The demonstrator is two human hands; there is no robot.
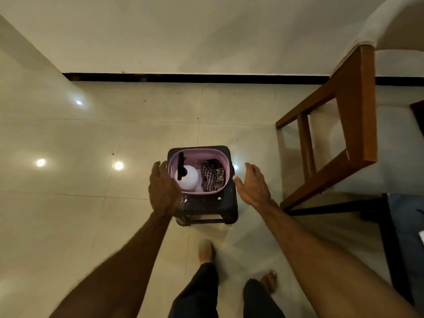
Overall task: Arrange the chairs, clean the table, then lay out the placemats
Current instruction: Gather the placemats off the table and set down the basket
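Observation:
A pink basket (223, 157) stands on a dark plastic stool (227, 203) on the tiled floor. Inside it lie a white spray bottle (189, 180) with a black nozzle and a checked cloth (212, 175). My left hand (163, 189) hovers at the basket's left side, fingers extended, holding nothing. My right hand (252, 187) is stretched out at the basket's right side, fingers straight, apart from the rim. A wooden chair (348, 125) with a pale cushioned seat stands to the right.
The wall with a black skirting strip (195, 78) runs behind the stool. A dark table leg and frame (390, 237) sits at the lower right beside the chair. My bare feet (206, 250) stand just behind the stool. Glossy floor tiles spread to the left.

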